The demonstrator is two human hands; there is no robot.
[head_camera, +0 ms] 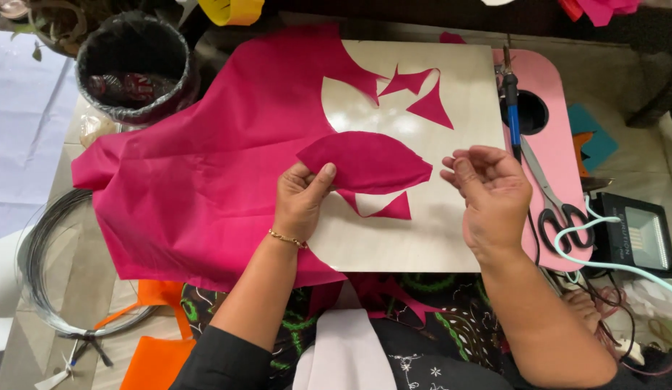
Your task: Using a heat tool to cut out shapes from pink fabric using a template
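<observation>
At the centre of the pale board (422, 238) lies a leaf-shaped piece of magenta cloth (365, 162), pointed at its 3 o'clock end and rounded at 9 o'clock, smooth and matte. The left hand (301, 202) has it pinched at the rounded end, thumb on top and fingers curled beneath. The right hand (491, 191) hovers just off the pointed tip at 3 o'clock, fingers half curled with thumb and forefinger close together; it grips nothing that can be made out. Around the piece lie small magenta offcuts: two sharp triangles (422, 94) at 1 o'clock and a curved sliver (383, 209) at 6 o'clock. From 9 o'clock a large sheet of magenta fabric (206, 159), creased and with a scooped cut edge, drapes over the board's left side and partly under the left hand. At 3 o'clock, beyond the right hand, a pink tray (552, 137) carries black-handled scissors (556, 202) and a blue-handled tool (512, 108) standing by a round hole. Further out at 10 o'clock sits a black-lined bin (133, 65), and at 8 o'clock a coil of thin grey wire (40, 274) beside orange fabric (155, 354).
</observation>
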